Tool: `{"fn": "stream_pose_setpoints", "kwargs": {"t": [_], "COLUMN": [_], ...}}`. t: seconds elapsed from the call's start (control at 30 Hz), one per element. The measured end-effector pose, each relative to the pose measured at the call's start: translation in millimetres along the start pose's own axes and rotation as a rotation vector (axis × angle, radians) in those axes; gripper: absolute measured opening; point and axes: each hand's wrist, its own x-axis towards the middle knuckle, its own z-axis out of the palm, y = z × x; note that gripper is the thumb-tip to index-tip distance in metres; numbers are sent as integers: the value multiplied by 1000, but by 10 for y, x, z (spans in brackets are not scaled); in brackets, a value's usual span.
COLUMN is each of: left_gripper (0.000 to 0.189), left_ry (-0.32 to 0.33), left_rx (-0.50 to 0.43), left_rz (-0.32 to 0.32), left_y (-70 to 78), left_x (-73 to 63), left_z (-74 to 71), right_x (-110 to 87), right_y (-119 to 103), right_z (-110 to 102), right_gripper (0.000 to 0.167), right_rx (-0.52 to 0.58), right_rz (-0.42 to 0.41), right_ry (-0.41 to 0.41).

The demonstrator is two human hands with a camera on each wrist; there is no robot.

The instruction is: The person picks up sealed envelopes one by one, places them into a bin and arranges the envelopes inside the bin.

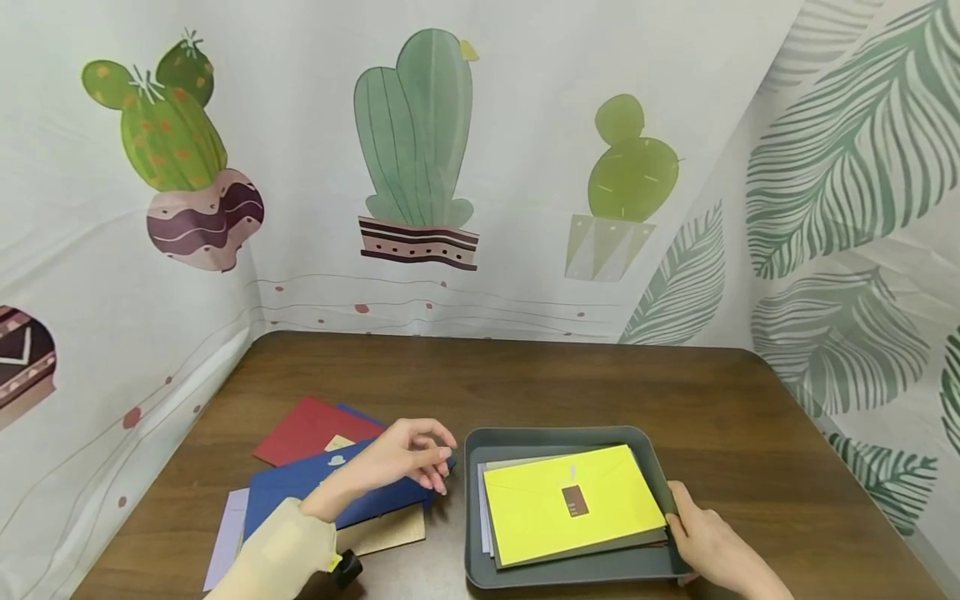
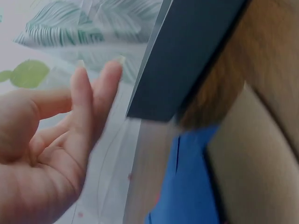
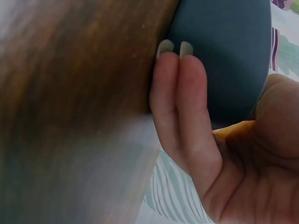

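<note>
A grey tray (image 1: 555,577) lies on the table with a small stack of envelopes inside. On top is a yellow envelope (image 1: 536,517) with a brown sticker; edges of lavender and darker ones show beneath. My right hand (image 1: 708,537) grips the tray's right side. In the right wrist view, two fingers (image 3: 191,102) press the tray's outer wall and the thumb is at the rim. My left hand (image 1: 416,454) hovers left of the tray with loosely bent fingers and holds nothing. Below it lies a blue envelope (image 1: 288,487).
Around the blue envelope, a loose pile spreads over the left of the brown table (image 1: 525,375): a red envelope (image 1: 307,429), a lavender one (image 1: 227,542) and a beige one (image 1: 386,532). A cactus-print curtain (image 1: 525,167) hangs behind the table.
</note>
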Motion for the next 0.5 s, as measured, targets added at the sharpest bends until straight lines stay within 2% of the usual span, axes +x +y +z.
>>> {"fn": "stream_pose_setpoints", "kwargs": {"t": [0.17, 0.33, 0.5], "left_gripper": [28, 21, 21], "left_ry": [34, 143, 223], "left_rx": [171, 430, 616], "left_rz": [-30, -46, -89], "left_y": [-84, -161, -160], "left_x": [-137, -312, -512], "left_z": [-207, -413, -585], "right_x": [-3, -2, 4], "right_y": [14, 28, 30], "right_z": [8, 12, 7], "right_gripper": [33, 33, 34], "right_rx": [-6, -4, 1], "right_rz": [-4, -7, -4], "right_ry": [1, -3, -8]}}
